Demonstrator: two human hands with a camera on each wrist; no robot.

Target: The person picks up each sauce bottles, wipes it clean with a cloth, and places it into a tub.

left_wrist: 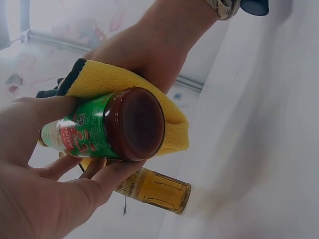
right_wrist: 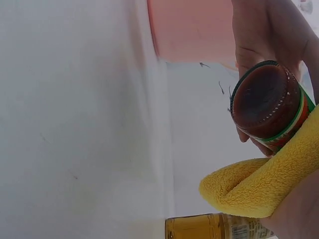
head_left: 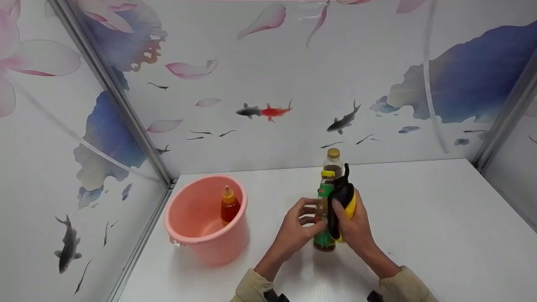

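My left hand (head_left: 293, 233) grips a glass bottle (head_left: 324, 241) with a green label, a yellow cap and dark brown contents, fingers round one side and thumb on the other. The bottle is held up off the table, its dark base (left_wrist: 143, 124) facing the left wrist camera. In my right hand (head_left: 358, 230) is a folded cloth (head_left: 342, 201), black on one face and yellow on the other, pressed along the bottle's right side. Behind them stands a second bottle (head_left: 333, 155) with a gold cap, its amber lower part (left_wrist: 162, 191) showing in the left wrist view.
A pink bucket (head_left: 222, 249) stands on the white table (head_left: 432, 226) to the left. Inside it leans a squeeze bottle (head_left: 229, 209) with red-brown contents and a yellow top. Printed wall panels (head_left: 293, 75) close off the table's back and sides.
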